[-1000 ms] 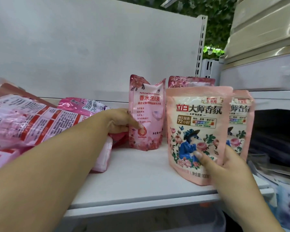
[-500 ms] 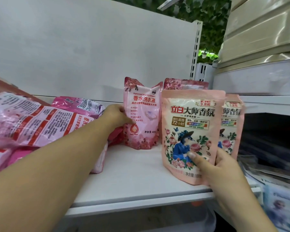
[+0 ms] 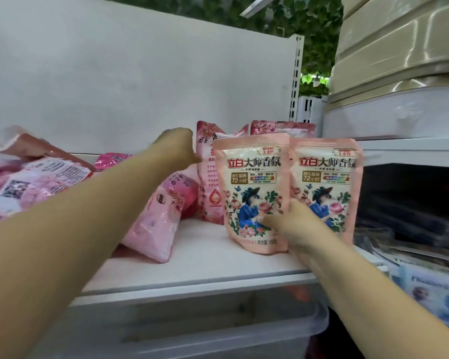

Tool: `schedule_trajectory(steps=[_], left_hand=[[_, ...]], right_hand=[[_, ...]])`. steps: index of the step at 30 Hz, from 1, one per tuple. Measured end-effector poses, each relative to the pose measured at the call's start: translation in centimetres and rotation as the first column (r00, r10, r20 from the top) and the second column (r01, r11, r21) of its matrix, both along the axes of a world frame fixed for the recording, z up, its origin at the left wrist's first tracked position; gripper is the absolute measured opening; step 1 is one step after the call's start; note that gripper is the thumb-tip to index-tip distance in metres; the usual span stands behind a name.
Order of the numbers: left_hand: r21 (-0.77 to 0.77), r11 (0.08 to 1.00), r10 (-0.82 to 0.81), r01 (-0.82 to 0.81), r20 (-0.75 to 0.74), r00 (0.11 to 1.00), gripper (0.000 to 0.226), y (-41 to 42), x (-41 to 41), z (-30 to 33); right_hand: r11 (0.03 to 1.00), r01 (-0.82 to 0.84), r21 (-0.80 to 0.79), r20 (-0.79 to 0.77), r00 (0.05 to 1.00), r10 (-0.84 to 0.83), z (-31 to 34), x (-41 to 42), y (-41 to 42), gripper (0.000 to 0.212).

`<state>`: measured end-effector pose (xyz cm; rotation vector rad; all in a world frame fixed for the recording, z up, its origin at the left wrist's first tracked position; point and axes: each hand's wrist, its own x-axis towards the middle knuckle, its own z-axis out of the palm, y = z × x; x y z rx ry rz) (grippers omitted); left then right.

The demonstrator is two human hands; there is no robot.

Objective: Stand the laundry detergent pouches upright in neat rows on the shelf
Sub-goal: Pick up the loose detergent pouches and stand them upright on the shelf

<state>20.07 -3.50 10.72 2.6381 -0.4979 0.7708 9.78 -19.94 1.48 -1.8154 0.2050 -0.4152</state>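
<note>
Two peach detergent pouches stand side by side near the front of the white shelf. My right hand grips the left peach pouch, thumb on its front and fingers behind it; the right peach pouch touches it. Behind them a pink pouch stands upright. My left hand, blurred and curled, holds its upper left edge. Another pink pouch peeks out at the back. A pile of pink pouches lies flat on the left, and one pouch leans off it.
A white back panel closes the shelf behind. Beige stacked goods sit on a higher shelf to the right, with dark packets below them. A clear plastic bin sits under the shelf. Bare shelf surface shows in front of the pink pouch.
My right hand has pushed the peach pouch back and right, beside its twin. My left hand has slid up the pink pouch's left edge. The camera has moved closer.
</note>
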Motion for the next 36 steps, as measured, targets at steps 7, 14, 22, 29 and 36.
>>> schedule_trajectory(steps=[7, 14, 22, 29, 36], left_hand=[[0.481, 0.874, 0.147, -0.063, -0.139, 0.979, 0.078, 4.7, -6.2, -2.1], [0.56, 0.824, 0.171, -0.09, -0.095, 0.981, 0.114, 7.9, -8.0, -8.0], [0.517, 0.848, 0.149, -0.117, -0.021, 0.989, 0.103, 8.1, -7.6, -8.5], [0.498, 0.867, 0.074, -0.01, -0.109, 0.991, 0.109, 8.9, -8.6, -7.8], [0.553, 0.832, 0.08, 0.04, -0.191, 0.978, 0.11, 11.2, -9.1, -5.6]], right_hand=[[0.998, 0.031, -0.063, -0.092, 0.995, -0.037, 0.8, 3.6, 2.6, 0.099], [0.999, 0.052, 0.002, -0.103, 0.993, -0.052, 0.8, 7.4, 1.8, 0.081], [0.993, 0.049, -0.104, -0.075, 0.996, -0.057, 0.3, 8.5, 1.9, 0.07], [0.945, 0.056, -0.322, -0.152, 0.982, -0.11, 0.2, 6.3, 2.3, 0.045], [0.98, -0.007, -0.198, -0.148, 0.989, -0.023, 1.1, 4.1, 3.1, 0.031]])
